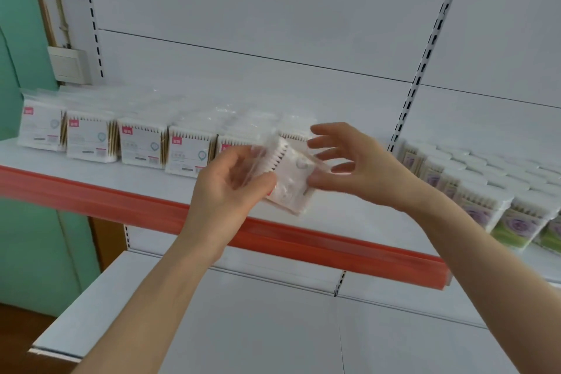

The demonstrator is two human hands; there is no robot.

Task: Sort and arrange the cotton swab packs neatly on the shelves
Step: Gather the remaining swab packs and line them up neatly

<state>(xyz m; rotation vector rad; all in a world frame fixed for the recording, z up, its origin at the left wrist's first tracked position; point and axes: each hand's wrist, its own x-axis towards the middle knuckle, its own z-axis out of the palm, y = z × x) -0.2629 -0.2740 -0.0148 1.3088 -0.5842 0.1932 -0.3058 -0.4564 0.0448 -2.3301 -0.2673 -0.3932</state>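
Left hand [230, 188] raised from 7 o'clock, fingers curled round a swab pack [291, 191], right hand [358, 167] extended from 4 o'clock, fingers spread apart.

Shelf [91, 179]: runs across in front of you, above the lower shelf [243, 328].
Row of packs [139, 146]: stands side by side from the shelf's left end toward its middle.
Held pack [293, 182]: over the shelf's front edge, before the row's right end.
Your left hand [230, 188]: left of the held pack, gripping it.
Your right hand [358, 167]: right of it, fingers spread.
Stacked packs [485, 191]: right of the upright [425, 48].
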